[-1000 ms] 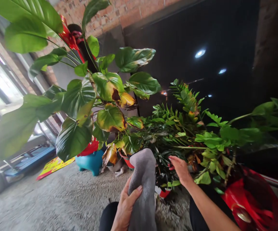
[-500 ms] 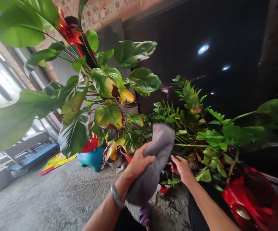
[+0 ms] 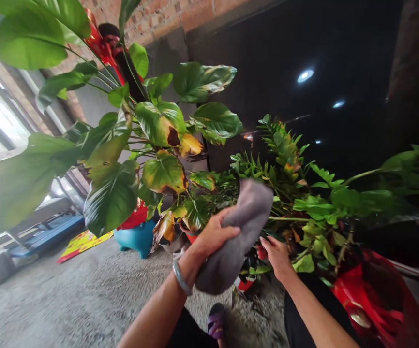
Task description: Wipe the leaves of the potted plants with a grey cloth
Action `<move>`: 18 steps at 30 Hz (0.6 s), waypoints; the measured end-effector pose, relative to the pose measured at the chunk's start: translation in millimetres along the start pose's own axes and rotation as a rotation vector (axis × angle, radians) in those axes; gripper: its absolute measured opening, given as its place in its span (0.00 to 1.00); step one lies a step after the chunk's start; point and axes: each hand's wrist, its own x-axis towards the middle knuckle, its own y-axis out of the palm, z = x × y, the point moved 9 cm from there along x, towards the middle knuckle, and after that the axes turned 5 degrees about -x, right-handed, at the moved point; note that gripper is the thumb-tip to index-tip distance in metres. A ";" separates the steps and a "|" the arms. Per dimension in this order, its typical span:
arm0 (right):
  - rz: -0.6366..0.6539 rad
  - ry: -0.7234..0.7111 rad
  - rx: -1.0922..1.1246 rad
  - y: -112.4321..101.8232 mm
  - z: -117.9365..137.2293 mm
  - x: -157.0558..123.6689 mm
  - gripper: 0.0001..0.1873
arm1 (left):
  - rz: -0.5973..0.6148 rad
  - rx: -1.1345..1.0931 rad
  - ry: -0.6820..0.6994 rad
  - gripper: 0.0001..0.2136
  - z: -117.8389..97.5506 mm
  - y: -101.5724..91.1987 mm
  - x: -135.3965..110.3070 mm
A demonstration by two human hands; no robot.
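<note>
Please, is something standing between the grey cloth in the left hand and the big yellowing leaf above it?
Yes, it seems so. From the grey cloth in the left hand to the yellowing leaf, a small mottled leaf and a green leaf lie in the way, though depth is hard to judge.

Counting 1 left hand (image 3: 215, 235), 1 right hand (image 3: 276, 256), 1 grey cloth (image 3: 240, 239)
Frame is showing 1 bangle (image 3: 181, 278), 1 purple sandal (image 3: 216, 321), 1 teal pot (image 3: 135, 240), 1 red pot (image 3: 189, 237), 1 red bag (image 3: 365, 295), at least 2 leafy plants (image 3: 162, 125).
</note>
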 end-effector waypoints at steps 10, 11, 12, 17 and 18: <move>0.019 0.035 0.019 -0.3 2.0 -2.8 0.14 | 0.000 -0.066 0.203 0.23 -71.5 -10.7 -17.3; 0.017 0.037 0.025 0.6 2.0 -2.4 0.14 | -0.007 -0.087 0.213 0.24 -68.1 -9.8 -8.9; 0.015 0.038 0.031 1.3 1.5 -1.8 0.15 | 0.000 -0.089 0.193 0.25 -56.1 -8.3 -0.6; 0.026 0.025 0.034 -0.2 -3.4 -0.1 0.13 | 0.182 0.229 -0.113 0.24 45.5 -8.8 1.0; 0.033 0.024 0.029 -1.0 -4.2 -0.3 0.14 | 0.246 0.260 -0.172 0.23 54.3 -10.6 -6.8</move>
